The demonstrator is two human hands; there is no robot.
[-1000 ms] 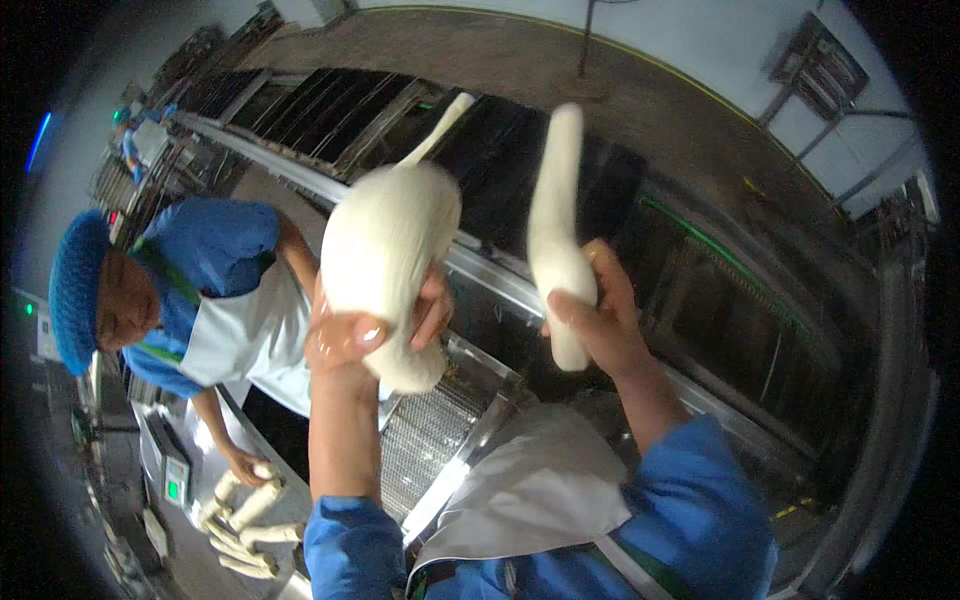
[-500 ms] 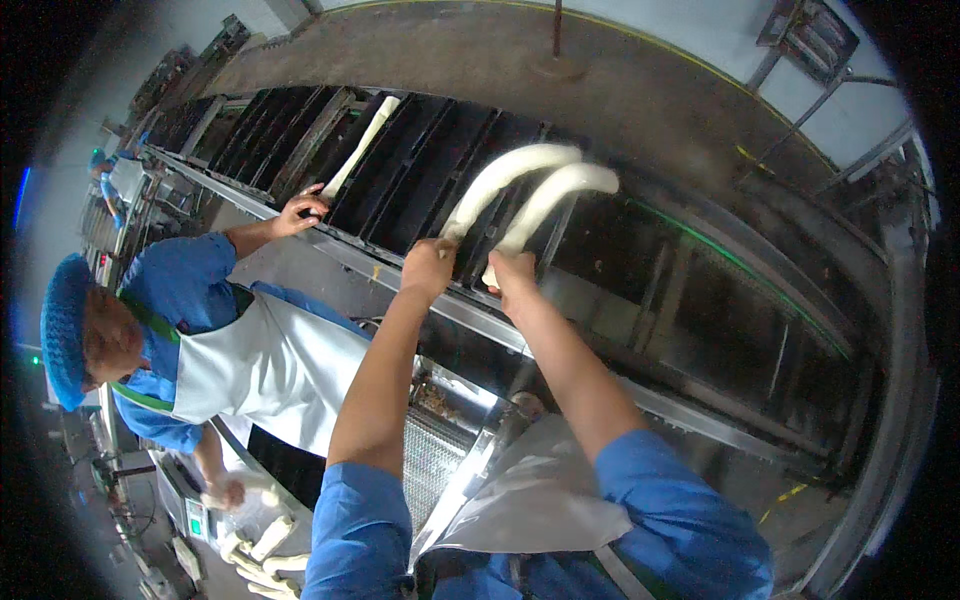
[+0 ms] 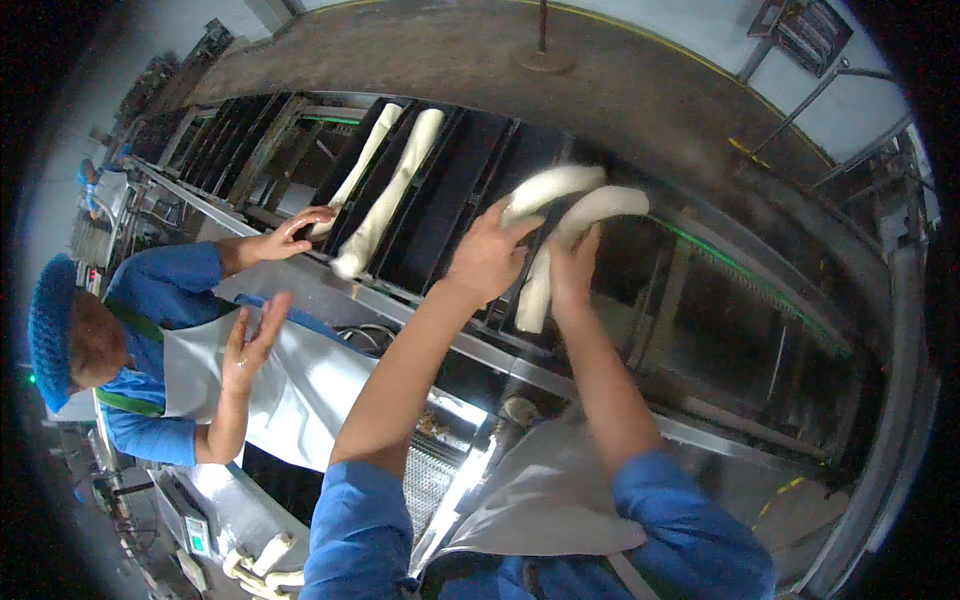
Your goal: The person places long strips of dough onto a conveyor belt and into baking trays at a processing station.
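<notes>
The person's left hand (image 3: 487, 255) is reaching up toward a row of long dark baking troughs (image 3: 440, 200), its fingers curled over one end of a white dough strand (image 3: 552, 186). The right hand (image 3: 573, 265) is rising just beside it, fingers closing around a second dough strand (image 3: 590, 225) that is arching up and over and then hanging down (motion blur is softening both pieces, so where exactly the fingers are meeting the dough is hard to tell). Both strands are sitting above the trough edges, near the metal rail (image 3: 400, 300) running below them.

To the left, two more dough lengths (image 3: 390, 190) are lying straight inside neighbouring troughs. A co-worker in a blue hair cover (image 3: 50, 330) and white apron (image 3: 300, 385) is standing beside the line, one hand (image 3: 300, 225) touching the lower end of a laid strand, the other hand (image 3: 250, 340) hanging open in the air with fingers spread
</notes>
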